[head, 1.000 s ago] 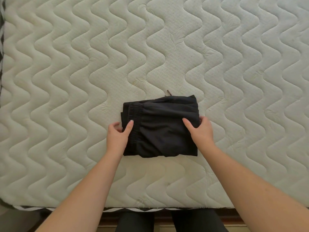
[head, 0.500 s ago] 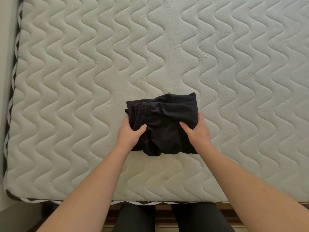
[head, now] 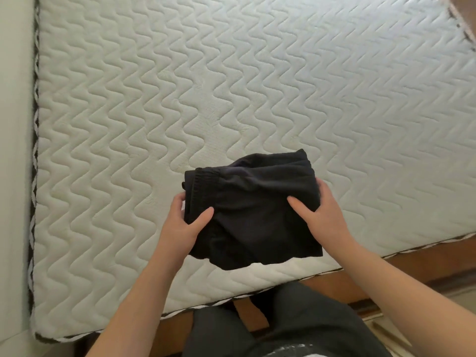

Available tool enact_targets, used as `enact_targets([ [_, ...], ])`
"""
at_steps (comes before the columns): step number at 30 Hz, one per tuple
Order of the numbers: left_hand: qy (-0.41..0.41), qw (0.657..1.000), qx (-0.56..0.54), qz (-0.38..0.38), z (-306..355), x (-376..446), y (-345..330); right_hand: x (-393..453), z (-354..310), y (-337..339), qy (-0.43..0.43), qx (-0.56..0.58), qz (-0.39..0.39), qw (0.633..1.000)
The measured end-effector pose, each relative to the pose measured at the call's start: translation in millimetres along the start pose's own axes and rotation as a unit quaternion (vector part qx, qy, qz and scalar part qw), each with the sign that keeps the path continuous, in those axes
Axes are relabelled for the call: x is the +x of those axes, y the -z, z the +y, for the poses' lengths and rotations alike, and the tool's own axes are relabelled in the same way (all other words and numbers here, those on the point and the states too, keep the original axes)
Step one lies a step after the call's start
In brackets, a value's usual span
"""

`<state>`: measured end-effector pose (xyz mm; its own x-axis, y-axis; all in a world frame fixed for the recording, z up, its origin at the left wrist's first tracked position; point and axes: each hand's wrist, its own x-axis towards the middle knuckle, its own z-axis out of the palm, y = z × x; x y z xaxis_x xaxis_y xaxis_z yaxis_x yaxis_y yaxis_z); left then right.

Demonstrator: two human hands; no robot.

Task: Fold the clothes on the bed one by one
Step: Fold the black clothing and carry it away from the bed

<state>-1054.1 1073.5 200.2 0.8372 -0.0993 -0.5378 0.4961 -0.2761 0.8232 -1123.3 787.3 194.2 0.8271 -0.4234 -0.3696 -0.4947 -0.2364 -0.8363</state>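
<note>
A folded black garment [head: 255,210] with an elastic waistband on its left side is lifted off the mattress near the front edge. My left hand [head: 184,225] grips its left side, thumb on top and fingers underneath. My right hand [head: 324,215] grips its right side the same way. The lower edge of the cloth sags and hangs free between my hands.
The white quilted mattress [head: 231,86] fills most of the view, with a patterned border along its left and front edges. A pale wall [head: 13,150] runs along the left. Brown wooden bed frame [head: 412,258] and my dark trousers [head: 296,323] show below the front edge.
Both hands closed on the sides of the folded garment and lifted it off the mattress toward me. The view has swung left and tilted.
</note>
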Motion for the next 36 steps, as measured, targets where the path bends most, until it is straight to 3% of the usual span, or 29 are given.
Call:
enact_targets([
  [11, -0.048, 0.994, -0.023, -0.091, 71.7, -58.9, -11.4, -96.2, -47.5, 72.9, 0.016, 0.053, 0.096, 0.994],
  [16, -0.084, 0.988, 0.044, -0.122, 91.0, -56.6, -14.6, -129.5, -52.7, 70.2, -0.004, 0.090, 0.166, 0.982],
  [22, -0.164, 0.960, 0.136, -0.183, 102.2, -51.3, -23.6, -172.5, -53.6, 55.1, -0.042, 0.107, 0.264, 0.958],
  [36, -0.211, 0.884, 0.202, -0.364, 113.8, -74.9, -91.6, -257.5, -13.0, 58.7, -0.115, 0.135, 0.428, 0.886],
])
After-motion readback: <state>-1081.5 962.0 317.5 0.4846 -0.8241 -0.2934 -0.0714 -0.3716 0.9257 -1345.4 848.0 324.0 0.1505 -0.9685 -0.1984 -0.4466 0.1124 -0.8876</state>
